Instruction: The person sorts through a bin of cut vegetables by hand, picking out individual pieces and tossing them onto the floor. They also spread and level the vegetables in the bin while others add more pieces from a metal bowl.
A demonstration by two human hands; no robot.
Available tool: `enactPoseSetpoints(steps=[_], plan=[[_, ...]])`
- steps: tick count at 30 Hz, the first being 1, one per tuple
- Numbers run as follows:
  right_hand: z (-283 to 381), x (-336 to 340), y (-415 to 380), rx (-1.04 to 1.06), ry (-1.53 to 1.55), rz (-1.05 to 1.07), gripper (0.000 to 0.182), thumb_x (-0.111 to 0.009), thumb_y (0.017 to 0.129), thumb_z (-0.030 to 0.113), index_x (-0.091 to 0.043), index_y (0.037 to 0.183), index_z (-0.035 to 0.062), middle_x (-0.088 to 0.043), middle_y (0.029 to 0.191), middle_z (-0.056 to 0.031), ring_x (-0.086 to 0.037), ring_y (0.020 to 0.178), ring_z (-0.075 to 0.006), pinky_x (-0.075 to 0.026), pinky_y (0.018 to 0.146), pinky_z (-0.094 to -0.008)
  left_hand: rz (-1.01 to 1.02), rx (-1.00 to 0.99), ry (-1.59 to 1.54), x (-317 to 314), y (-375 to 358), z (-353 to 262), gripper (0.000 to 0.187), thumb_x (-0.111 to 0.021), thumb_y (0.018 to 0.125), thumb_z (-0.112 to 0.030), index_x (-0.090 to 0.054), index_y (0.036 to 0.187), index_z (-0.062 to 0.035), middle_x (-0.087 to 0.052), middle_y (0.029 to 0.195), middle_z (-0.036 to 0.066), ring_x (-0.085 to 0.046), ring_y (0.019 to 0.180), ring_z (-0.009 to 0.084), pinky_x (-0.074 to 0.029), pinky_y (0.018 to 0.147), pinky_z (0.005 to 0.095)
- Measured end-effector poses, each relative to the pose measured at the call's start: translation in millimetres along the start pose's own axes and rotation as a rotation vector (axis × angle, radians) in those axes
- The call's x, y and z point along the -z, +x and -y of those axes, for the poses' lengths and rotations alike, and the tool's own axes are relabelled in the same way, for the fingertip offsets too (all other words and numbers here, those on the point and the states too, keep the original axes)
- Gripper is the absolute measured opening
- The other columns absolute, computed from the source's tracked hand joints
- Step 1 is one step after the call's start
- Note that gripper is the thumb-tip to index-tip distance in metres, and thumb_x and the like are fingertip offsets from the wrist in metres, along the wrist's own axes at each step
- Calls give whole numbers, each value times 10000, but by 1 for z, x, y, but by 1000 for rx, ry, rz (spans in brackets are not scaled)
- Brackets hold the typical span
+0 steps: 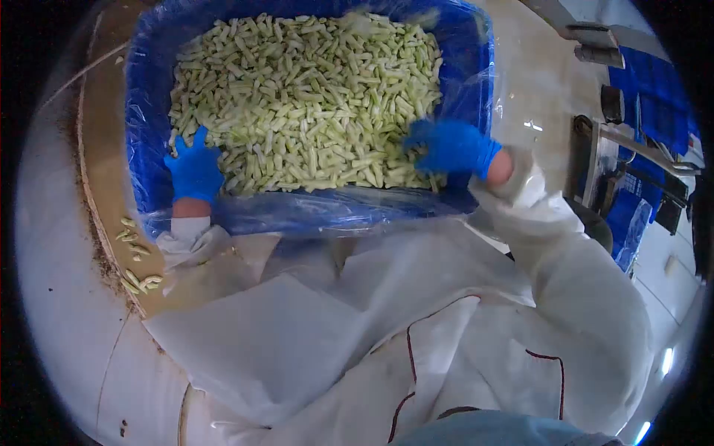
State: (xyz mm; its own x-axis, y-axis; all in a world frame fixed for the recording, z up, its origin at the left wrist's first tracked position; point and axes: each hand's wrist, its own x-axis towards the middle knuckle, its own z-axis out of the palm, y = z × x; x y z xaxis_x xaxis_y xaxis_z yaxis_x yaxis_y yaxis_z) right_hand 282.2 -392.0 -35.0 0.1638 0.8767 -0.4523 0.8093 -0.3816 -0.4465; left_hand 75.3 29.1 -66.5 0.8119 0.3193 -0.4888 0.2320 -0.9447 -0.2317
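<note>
A blue crate (487, 70) lined with clear plastic film (349, 210) holds a thick layer of short, pale green cut vegetable pieces (312, 104). In a blue glove, my left hand (195, 169) rests at the near left corner, fingers spread over the edge of the pieces. It grips nothing that I can see. My right hand (454, 146), gloved in blue too, is over the right side of the layer. Motion smears its fingers, so I cannot make out whether any pieces are in them.
Several loose pieces (132, 249) lie on the tan surface (106, 149) left of the crate. A white apron (297, 327) covers my front, close against the crate's near side. At the right are a metal frame (595, 167) and stacked blue crates (651, 97).
</note>
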Motion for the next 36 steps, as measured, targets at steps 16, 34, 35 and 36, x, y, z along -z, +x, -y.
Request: enactPoseSetpoints(steps=[16, 34, 35, 36], plan=[[4, 67, 50, -497, 384, -210, 480, -682, 804, 395, -609, 1167, 90, -637, 1037, -183, -613, 967, -273, -470, 862, -357, -89, -31, -100, -5, -1, 4, 349, -733, 613, -259, -721, 961, -259, -357, 1415, 26, -386, 1234, 405, -400, 906, 509], [161, 7, 317, 217, 298, -720, 674, -696, 703, 475, -525, 1279, 171, -342, 1413, -195, -367, 1256, -405, -334, 1029, -481, -195, -13, -181, -22, 1, 8, 187, -619, 719, -226, -714, 864, -154, -488, 1281, 46, -447, 1168, 368, -378, 861, 559], [160, 3, 295, 288, 316, -653, 606, -697, 712, 430, -555, 1251, 191, -346, 1411, -183, -368, 1253, -403, -329, 1029, -486, -227, 1, -209, -33, 5, 7, 189, -619, 718, -228, -713, 866, -157, -493, 1273, 42, -449, 1167, 360, -376, 866, 557], [158, 2, 275, 366, 333, -586, 543, -698, 722, 386, -586, 1223, 212, -349, 1409, -172, -369, 1249, -401, -323, 1030, -492, -201, -8, -197, -25, 5, 4, 192, -621, 715, -231, -712, 867, -158, -500, 1260, 37, -452, 1163, 359, -378, 864, 554]])
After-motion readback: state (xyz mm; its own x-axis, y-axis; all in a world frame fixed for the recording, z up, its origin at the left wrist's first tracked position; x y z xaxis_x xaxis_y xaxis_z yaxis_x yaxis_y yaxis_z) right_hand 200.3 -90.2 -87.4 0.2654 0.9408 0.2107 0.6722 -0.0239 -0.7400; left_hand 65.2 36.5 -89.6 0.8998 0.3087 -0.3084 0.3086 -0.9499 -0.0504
